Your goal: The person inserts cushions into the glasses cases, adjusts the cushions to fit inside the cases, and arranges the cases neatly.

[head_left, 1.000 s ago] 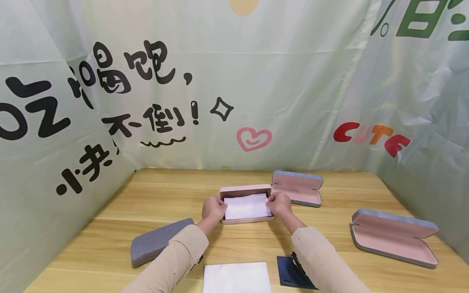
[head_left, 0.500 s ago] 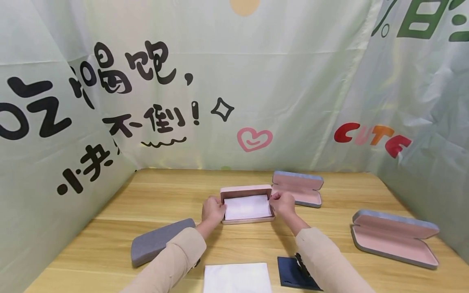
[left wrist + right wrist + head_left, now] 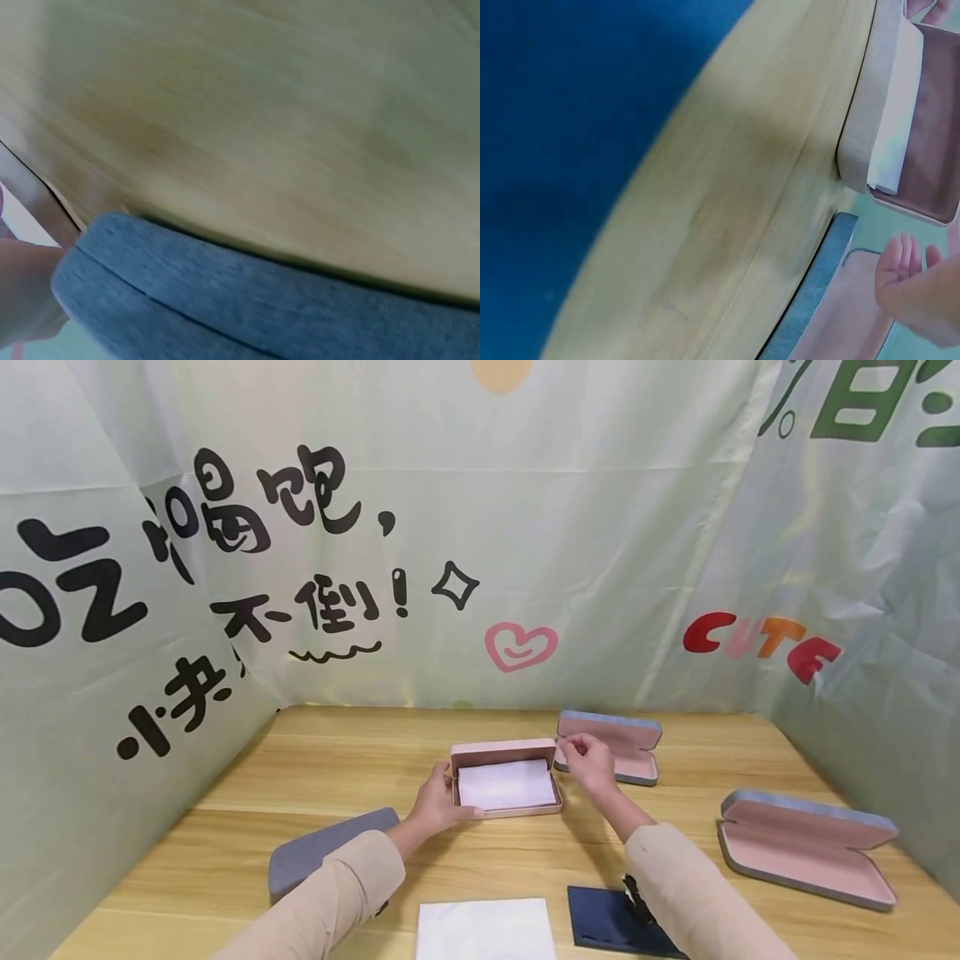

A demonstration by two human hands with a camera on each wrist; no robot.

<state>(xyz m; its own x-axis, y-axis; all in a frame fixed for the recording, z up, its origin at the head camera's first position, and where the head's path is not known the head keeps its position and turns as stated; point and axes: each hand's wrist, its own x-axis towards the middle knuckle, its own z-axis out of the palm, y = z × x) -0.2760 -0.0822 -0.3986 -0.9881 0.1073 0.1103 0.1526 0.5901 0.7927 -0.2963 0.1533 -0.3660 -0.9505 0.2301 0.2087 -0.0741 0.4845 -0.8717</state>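
Note:
An open pink glasses case [image 3: 504, 749] stands mid-table with a folded white cloth [image 3: 507, 785] lying inside it. At its left end my left hand [image 3: 435, 799] grips the case, thumb along the front rim and fingers round the side. My right hand [image 3: 592, 765] hovers off the right corner of the raised lid, fingers loosely bent and holding nothing. In the right wrist view, that right hand [image 3: 919, 289] shows apart from the pink case [image 3: 939, 131]. The left wrist view catches only part of my left hand [image 3: 26, 292], beyond a closed grey-blue glasses case [image 3: 247, 292].
Behind my right hand lies an open blue glasses case [image 3: 609, 722], and another open case [image 3: 806, 852] is at the right. The closed grey case [image 3: 318, 852] sits left, partly behind my sleeve. A white cloth [image 3: 486, 931] and a navy cloth [image 3: 600, 918] lie in front.
My right hand has let go of the right side of the white cloth and drawn back right and up. My left hand has shifted from the cloth's left edge to the case's front corner.

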